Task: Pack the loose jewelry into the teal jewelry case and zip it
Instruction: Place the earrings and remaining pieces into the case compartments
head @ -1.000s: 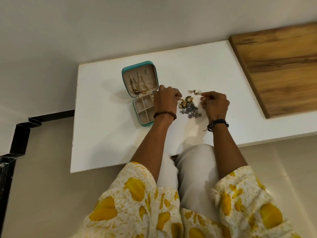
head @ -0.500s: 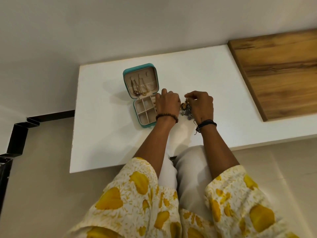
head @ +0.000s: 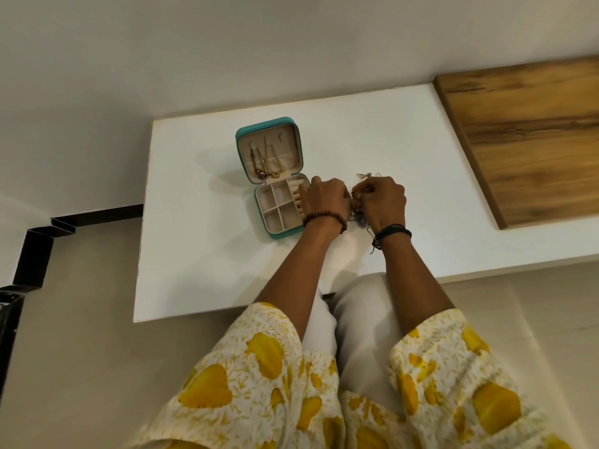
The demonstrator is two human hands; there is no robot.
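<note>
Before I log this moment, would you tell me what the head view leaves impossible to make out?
- Loose jewelry pile: mostly hidden between the left hand and right hand; individual pieces unclear.
- Both hands' fingertips: curled away, so what each pinches is unclear.
- Teal jewelry case: its right compartments are covered by the left hand.
- Chains in the case lid: too small to count.
- Small piece beyond the right hand: too small to identify.

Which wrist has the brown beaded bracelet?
The left hand's brown beaded bracelet, beside the teal case; the right hand wears a black band.
</note>
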